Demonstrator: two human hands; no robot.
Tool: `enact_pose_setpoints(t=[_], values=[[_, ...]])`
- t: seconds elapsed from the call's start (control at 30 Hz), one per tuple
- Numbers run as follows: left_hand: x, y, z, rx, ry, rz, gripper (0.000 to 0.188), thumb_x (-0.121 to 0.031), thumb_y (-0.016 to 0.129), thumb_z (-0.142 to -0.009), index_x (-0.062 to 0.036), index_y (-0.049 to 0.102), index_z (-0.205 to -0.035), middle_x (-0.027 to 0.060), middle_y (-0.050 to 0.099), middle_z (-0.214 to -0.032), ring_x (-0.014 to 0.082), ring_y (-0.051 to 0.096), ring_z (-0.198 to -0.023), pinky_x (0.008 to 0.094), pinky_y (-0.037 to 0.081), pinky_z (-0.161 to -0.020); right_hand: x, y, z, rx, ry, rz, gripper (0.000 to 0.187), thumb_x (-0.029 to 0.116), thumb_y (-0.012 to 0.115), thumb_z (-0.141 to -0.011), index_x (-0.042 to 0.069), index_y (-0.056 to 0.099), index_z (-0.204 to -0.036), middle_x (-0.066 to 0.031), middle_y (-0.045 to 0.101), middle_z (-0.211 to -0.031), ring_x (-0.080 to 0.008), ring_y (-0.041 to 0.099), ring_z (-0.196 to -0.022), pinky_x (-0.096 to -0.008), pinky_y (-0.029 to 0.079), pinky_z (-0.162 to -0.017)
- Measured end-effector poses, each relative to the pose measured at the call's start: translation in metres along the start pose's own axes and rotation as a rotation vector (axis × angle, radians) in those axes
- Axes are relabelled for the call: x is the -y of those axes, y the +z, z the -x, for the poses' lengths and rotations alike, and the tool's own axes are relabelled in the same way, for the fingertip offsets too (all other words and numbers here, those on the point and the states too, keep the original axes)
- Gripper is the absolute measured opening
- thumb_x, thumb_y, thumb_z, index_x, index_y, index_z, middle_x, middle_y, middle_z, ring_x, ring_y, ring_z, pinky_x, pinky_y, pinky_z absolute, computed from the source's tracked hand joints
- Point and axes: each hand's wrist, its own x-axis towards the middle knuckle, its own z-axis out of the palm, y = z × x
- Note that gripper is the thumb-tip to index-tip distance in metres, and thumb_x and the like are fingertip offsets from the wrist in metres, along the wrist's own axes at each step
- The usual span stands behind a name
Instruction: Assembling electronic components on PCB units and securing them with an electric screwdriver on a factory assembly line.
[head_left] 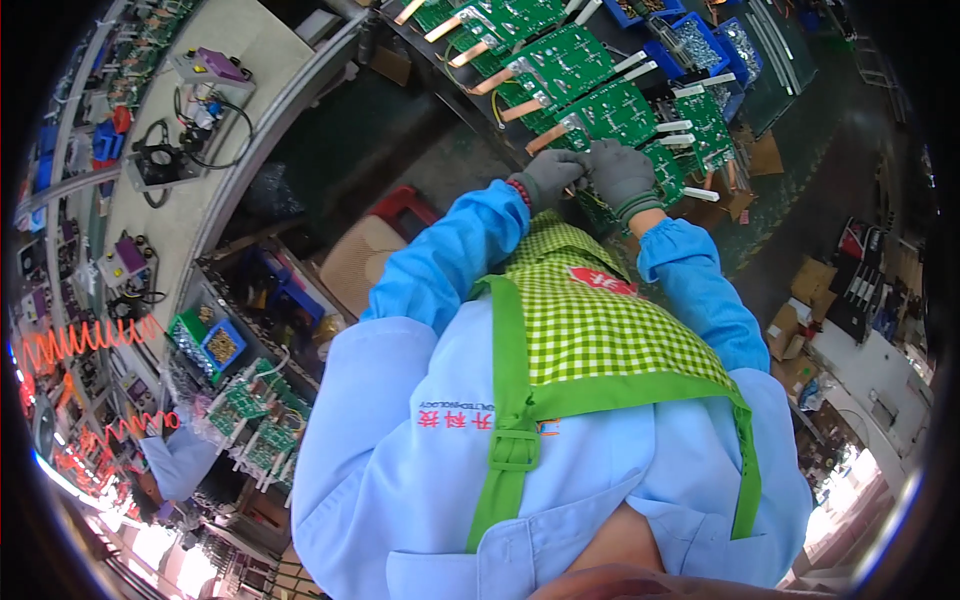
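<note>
Both hands wear grey gloves and meet at the near edge of a row of green circuit boards. My left hand (550, 176) has its fingers curled together; a small coppery bit shows beneath them, too little to name. Close against it, my right hand (620, 176) is closed, its knuckles up, beside the nearest circuit board (664, 172). Whatever its fingers grip is hidden. Just beyond the hands lies another circuit board (612, 112), with a copper strip (547, 138) sticking out on its left and white strips (674, 127) on its right.
Blue bins (697, 45) of small metal parts stand beyond the boards. Long metal strips (772, 50) lie to their right. A beige chair (362, 262) is at my left, near a pale bench (262, 50) carrying a purple-topped device (222, 66). Cardboard boxes (790, 330) sit at the right.
</note>
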Motion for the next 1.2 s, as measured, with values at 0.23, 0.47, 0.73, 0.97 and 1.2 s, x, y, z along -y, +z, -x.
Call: enact_pose_setpoints(t=[0.23, 0.47, 0.73, 0.97, 1.2], values=[[-0.004, -0.001, -0.001, 0.016, -0.062, 0.062, 0.016, -0.01, 0.051, -0.087, -0.0008, 0.061, -0.096, 0.0033, 0.057, -0.07, 0.0076, 0.048, -0.05, 0.0197, 0.038, -0.044, -0.011, -0.01, 0.007, 0.081, 0.084, -0.224, 0.036, 0.044, 0.049, -0.086, 0.01, 0.057, -0.095, -0.0139, 0.059, -0.096, -0.0358, 0.061, -0.082, -0.0454, 0.05, -0.067], [0.006, -0.005, -0.006, 0.036, -0.078, 0.145, 0.018, -0.008, 0.05, -0.088, 0.0028, 0.058, -0.1, 0.0072, 0.057, -0.075, 0.0092, 0.05, -0.057, 0.0183, 0.039, -0.045, -0.001, -0.008, 0.008, 0.15, 0.064, -0.12, 0.031, 0.035, 0.048, -0.087, 0.012, 0.053, -0.107, -0.0161, 0.054, -0.106, -0.0343, 0.061, -0.086, -0.0453, 0.05, -0.072], [0.004, -0.009, -0.007, 0.084, -0.137, 0.257, 0.018, -0.004, 0.05, -0.087, 0.0032, 0.056, -0.102, 0.0084, 0.057, -0.079, 0.0114, 0.054, -0.064, 0.0173, 0.042, -0.049, -0.001, -0.004, 0.014, -0.002, 0.095, -0.272, 0.039, 0.04, 0.048, -0.087, 0.008, 0.052, -0.107, -0.0181, 0.055, -0.1, -0.0347, 0.061, -0.083, -0.0462, 0.05, -0.068], [0.003, -0.01, -0.006, 0.108, -0.118, 0.356, 0.02, -0.002, 0.047, -0.087, 0.0031, 0.057, -0.104, 0.0077, 0.059, -0.086, 0.0098, 0.055, -0.07, 0.0171, 0.044, -0.053, -0.001, 0.005, 0.013, -0.026, 0.121, -0.168, 0.032, 0.038, 0.049, -0.087, 0.009, 0.055, -0.101, -0.0169, 0.055, -0.099, -0.0347, 0.062, -0.081, -0.046, 0.051, -0.067], [0.003, -0.015, -0.003, 0.248, -0.092, 0.46, 0.021, -0.006, 0.048, -0.089, 0.0019, 0.054, -0.107, 0.0103, 0.06, -0.094, 0.0134, 0.058, -0.072, 0.0206, 0.048, -0.059, 0.002, -0.002, 0.011, -0.009, 0.14, -0.244, 0.041, 0.045, 0.048, -0.086, 0.006, 0.058, -0.078, -0.0151, 0.055, -0.097, -0.0344, 0.06, -0.081, -0.0458, 0.049, -0.068]])
